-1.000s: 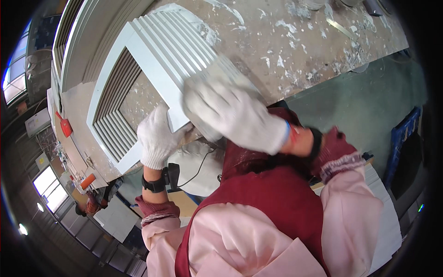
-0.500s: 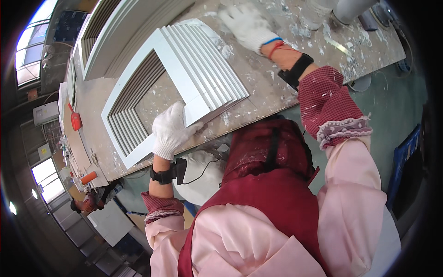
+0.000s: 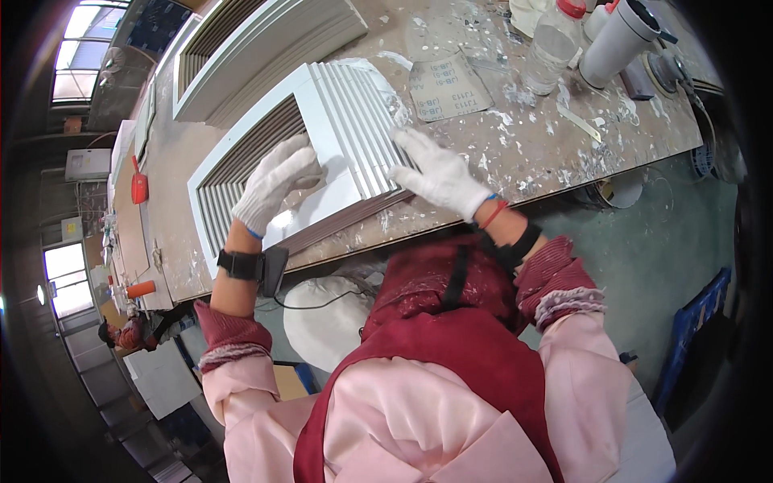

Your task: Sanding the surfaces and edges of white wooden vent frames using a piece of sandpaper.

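A white arched frame (image 3: 332,165) with stepped ribs lies on the worktable near its front edge. My left hand (image 3: 278,183), in a white knit glove, reaches over it from the near left. Its fingers are pressed together and bent at the inner edge of the opening; the thumb is partly hidden. My right hand (image 3: 441,175), also gloved, has its thumb and fingers apart, with the tips against the ribbed outer side of the frame. Just beyond that hand, a tan sheet of sandpaper (image 3: 449,85) lies flat, printed backing up.
Another ribbed white frame (image 3: 278,60) stands behind. At the far right are a clear bottle (image 3: 552,47) with a red cap, a grey tumbler (image 3: 618,44), a dark block (image 3: 636,82) and a sander-like tool (image 3: 665,72). A red brush (image 3: 139,185) lies left. The worktable (image 3: 523,149) is paint-spattered.
My right hand has come back from the far side of the table to the frame's ribbed side, uncovering the sandpaper. My left hand has shifted from the frame's near corner to its inner edge.
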Action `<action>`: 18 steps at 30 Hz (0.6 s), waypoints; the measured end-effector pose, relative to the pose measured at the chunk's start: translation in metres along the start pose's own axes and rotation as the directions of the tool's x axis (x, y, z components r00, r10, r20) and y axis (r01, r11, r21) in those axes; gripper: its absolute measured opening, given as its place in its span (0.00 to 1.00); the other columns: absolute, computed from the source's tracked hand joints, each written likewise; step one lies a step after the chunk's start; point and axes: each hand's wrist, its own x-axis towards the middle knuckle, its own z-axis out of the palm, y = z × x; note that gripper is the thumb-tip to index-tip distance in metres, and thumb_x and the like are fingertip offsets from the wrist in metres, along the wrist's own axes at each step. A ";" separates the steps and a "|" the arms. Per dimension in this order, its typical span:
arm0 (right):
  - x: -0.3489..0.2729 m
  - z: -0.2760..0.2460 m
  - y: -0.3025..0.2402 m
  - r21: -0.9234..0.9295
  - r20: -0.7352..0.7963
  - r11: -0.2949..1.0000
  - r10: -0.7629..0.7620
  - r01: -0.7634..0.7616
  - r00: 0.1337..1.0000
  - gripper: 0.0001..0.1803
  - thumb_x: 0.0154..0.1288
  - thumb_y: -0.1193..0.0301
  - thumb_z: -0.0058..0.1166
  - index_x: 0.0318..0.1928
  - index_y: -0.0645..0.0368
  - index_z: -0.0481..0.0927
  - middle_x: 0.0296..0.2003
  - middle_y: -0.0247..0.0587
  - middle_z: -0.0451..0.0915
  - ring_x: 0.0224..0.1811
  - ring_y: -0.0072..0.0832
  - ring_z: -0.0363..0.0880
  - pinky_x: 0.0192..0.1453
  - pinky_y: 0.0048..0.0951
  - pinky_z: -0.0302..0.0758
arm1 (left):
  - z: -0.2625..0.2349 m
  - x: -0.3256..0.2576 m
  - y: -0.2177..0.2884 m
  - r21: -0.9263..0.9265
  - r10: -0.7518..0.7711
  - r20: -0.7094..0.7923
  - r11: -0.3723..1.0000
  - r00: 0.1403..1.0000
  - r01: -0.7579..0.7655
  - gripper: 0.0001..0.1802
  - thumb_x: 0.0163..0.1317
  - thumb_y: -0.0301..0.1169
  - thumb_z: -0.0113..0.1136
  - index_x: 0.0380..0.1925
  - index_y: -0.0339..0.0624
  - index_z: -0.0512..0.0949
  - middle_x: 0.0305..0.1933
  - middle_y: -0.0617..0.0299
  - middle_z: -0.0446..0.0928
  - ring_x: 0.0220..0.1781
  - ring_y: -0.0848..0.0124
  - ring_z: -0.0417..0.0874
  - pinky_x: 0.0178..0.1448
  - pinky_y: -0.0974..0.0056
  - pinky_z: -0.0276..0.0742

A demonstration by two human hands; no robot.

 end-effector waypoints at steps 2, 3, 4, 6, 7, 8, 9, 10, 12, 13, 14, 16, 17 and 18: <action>-0.009 0.023 0.000 -0.012 -0.092 1.000 -0.015 0.014 0.996 0.35 0.69 0.52 0.49 0.68 0.61 0.66 0.67 0.59 0.67 0.71 0.52 0.64 0.74 0.44 0.63 | 0.004 0.012 -0.006 0.058 -0.037 -0.037 0.998 0.999 0.039 0.30 0.66 0.43 0.64 0.57 0.29 0.74 0.47 0.58 0.79 0.45 0.73 0.80 0.46 0.67 0.78; -0.012 0.033 0.003 -0.057 -0.131 0.998 -0.047 0.040 0.990 0.34 0.69 0.53 0.49 0.68 0.61 0.66 0.66 0.59 0.67 0.70 0.53 0.64 0.73 0.44 0.64 | 0.005 0.020 -0.008 0.055 0.006 -0.001 0.998 1.000 -0.005 0.27 0.67 0.42 0.64 0.54 0.29 0.76 0.45 0.59 0.80 0.42 0.75 0.81 0.43 0.69 0.78; -0.014 0.042 0.006 -0.096 -0.132 0.994 -0.057 0.045 0.990 0.33 0.69 0.54 0.49 0.68 0.61 0.66 0.66 0.59 0.67 0.70 0.53 0.65 0.73 0.45 0.64 | 0.009 0.030 -0.010 0.156 0.022 -0.023 0.988 0.999 -0.018 0.24 0.66 0.41 0.64 0.51 0.30 0.78 0.42 0.60 0.80 0.39 0.76 0.81 0.40 0.70 0.77; -0.020 0.052 0.015 -0.122 -0.178 0.988 -0.111 0.091 0.978 0.33 0.68 0.57 0.51 0.68 0.61 0.66 0.66 0.58 0.67 0.69 0.54 0.65 0.72 0.46 0.65 | 0.022 0.047 -0.018 0.220 0.137 -0.023 0.967 0.990 -0.129 0.17 0.64 0.39 0.67 0.41 0.33 0.81 0.33 0.65 0.80 0.30 0.79 0.78 0.32 0.73 0.72; -0.022 0.055 0.017 -0.112 -0.166 0.988 -0.121 0.103 0.979 0.33 0.67 0.57 0.51 0.68 0.61 0.66 0.66 0.58 0.66 0.69 0.54 0.65 0.72 0.46 0.65 | 0.028 0.051 -0.021 0.236 0.117 -0.095 0.967 0.989 -0.092 0.14 0.63 0.37 0.68 0.36 0.36 0.83 0.27 0.68 0.79 0.23 0.81 0.75 0.26 0.75 0.69; -0.025 0.056 0.020 -0.106 -0.217 0.984 -0.166 0.146 0.962 0.33 0.67 0.57 0.52 0.68 0.61 0.66 0.67 0.58 0.66 0.69 0.54 0.65 0.72 0.46 0.65 | 0.031 0.052 -0.020 0.233 0.148 -0.094 0.965 0.985 -0.122 0.13 0.63 0.37 0.68 0.35 0.37 0.83 0.26 0.68 0.78 0.22 0.82 0.73 0.25 0.75 0.66; -0.027 0.057 0.020 -0.114 -0.167 0.986 -0.143 0.125 0.976 0.33 0.67 0.57 0.52 0.68 0.61 0.66 0.67 0.58 0.66 0.69 0.55 0.65 0.72 0.47 0.66 | 0.034 0.052 -0.019 0.240 0.118 -0.132 0.967 0.984 -0.083 0.13 0.63 0.38 0.68 0.35 0.37 0.83 0.25 0.68 0.77 0.20 0.82 0.71 0.23 0.74 0.64; -0.029 0.055 0.019 -0.131 -0.178 0.982 -0.162 0.140 0.971 0.34 0.66 0.58 0.53 0.68 0.61 0.66 0.67 0.58 0.66 0.69 0.55 0.65 0.72 0.47 0.66 | 0.036 0.050 -0.017 0.231 0.069 -0.153 0.972 0.986 -0.032 0.13 0.63 0.38 0.68 0.34 0.38 0.83 0.24 0.69 0.76 0.19 0.83 0.69 0.22 0.74 0.62; -0.030 0.049 0.016 -0.142 -0.171 0.979 -0.170 0.147 0.971 0.34 0.65 0.59 0.54 0.68 0.61 0.66 0.66 0.58 0.67 0.69 0.54 0.65 0.72 0.46 0.65 | 0.038 0.042 -0.012 0.192 -0.048 -0.172 0.978 0.984 0.081 0.14 0.64 0.39 0.67 0.34 0.39 0.82 0.23 0.70 0.74 0.17 0.83 0.66 0.20 0.73 0.59; -0.030 0.044 0.015 -0.137 -0.152 0.981 -0.159 0.139 0.975 0.34 0.65 0.60 0.55 0.68 0.61 0.66 0.66 0.58 0.67 0.70 0.54 0.65 0.73 0.45 0.65 | 0.039 0.038 -0.011 0.148 -0.057 -0.136 0.986 0.989 0.077 0.14 0.64 0.40 0.66 0.34 0.39 0.82 0.22 0.70 0.74 0.16 0.83 0.64 0.19 0.73 0.58; -0.029 0.039 0.013 -0.129 -0.094 0.982 -0.147 0.134 0.985 0.34 0.64 0.61 0.57 0.69 0.61 0.66 0.66 0.58 0.68 0.71 0.53 0.64 0.73 0.44 0.65 | 0.039 0.033 -0.009 0.252 -0.020 -0.106 0.967 0.994 0.047 0.15 0.65 0.41 0.66 0.34 0.39 0.82 0.22 0.70 0.73 0.16 0.83 0.63 0.19 0.73 0.57; -0.028 0.026 0.012 -0.033 -0.097 0.985 -0.173 0.171 0.980 0.32 0.65 0.61 0.57 0.67 0.61 0.69 0.64 0.57 0.70 0.70 0.51 0.66 0.72 0.43 0.66 | 0.038 0.022 -0.008 0.414 0.152 0.038 0.897 0.988 -0.154 0.17 0.66 0.44 0.64 0.34 0.38 0.82 0.24 0.70 0.73 0.16 0.84 0.62 0.18 0.73 0.55; -0.029 0.020 0.011 0.024 -0.071 0.987 -0.157 0.159 0.985 0.31 0.66 0.61 0.57 0.67 0.60 0.70 0.64 0.56 0.71 0.69 0.50 0.67 0.72 0.42 0.66 | 0.032 0.018 -0.004 0.549 0.003 -0.055 0.835 0.998 0.028 0.36 0.61 0.53 0.65 0.57 0.32 0.77 0.30 0.61 0.78 0.30 0.73 0.77 0.32 0.66 0.73; -0.029 0.015 0.010 0.059 -0.069 0.990 -0.122 0.126 0.990 0.31 0.66 0.61 0.56 0.66 0.60 0.71 0.63 0.56 0.72 0.69 0.49 0.67 0.71 0.42 0.66 | 0.030 0.012 -0.002 0.533 0.022 -0.030 0.846 0.999 -0.002 0.39 0.59 0.54 0.66 0.59 0.32 0.75 0.35 0.58 0.80 0.34 0.71 0.80 0.36 0.66 0.75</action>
